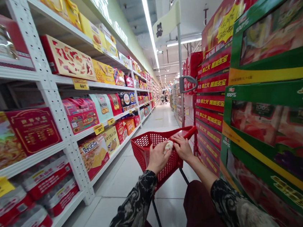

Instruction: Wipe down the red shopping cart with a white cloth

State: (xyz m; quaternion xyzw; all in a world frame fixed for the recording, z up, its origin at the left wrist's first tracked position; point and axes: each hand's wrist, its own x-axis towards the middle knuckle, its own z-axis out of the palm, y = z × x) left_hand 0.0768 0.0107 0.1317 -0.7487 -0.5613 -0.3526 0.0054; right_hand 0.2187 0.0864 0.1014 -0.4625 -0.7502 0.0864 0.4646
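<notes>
A red plastic shopping cart (pixel 146 148) with a perforated basket and dark legs stands right in front of me. My left hand (pixel 158 157) is at the cart's near edge, its fingers closed around a small whitish, crumpled-looking thing (pixel 169 146) whose kind I cannot make out. Close beside it on the right, my right hand (pixel 182 148) rests with its fingers curled over the red handle (pixel 188 132). The fingertips of the two hands nearly meet. Most of the basket's inside is hidden by the rim and my hands.
White shelves (pixel 51 102) with boxed goods and yellow price tags run along the left. Stacked red cartons (pixel 210 85) and green juice boxes (pixel 270 83) rise close on the right. A pole (pixel 180 52) bears a pale flag. The tiled aisle (pixel 165 115) stretches ahead.
</notes>
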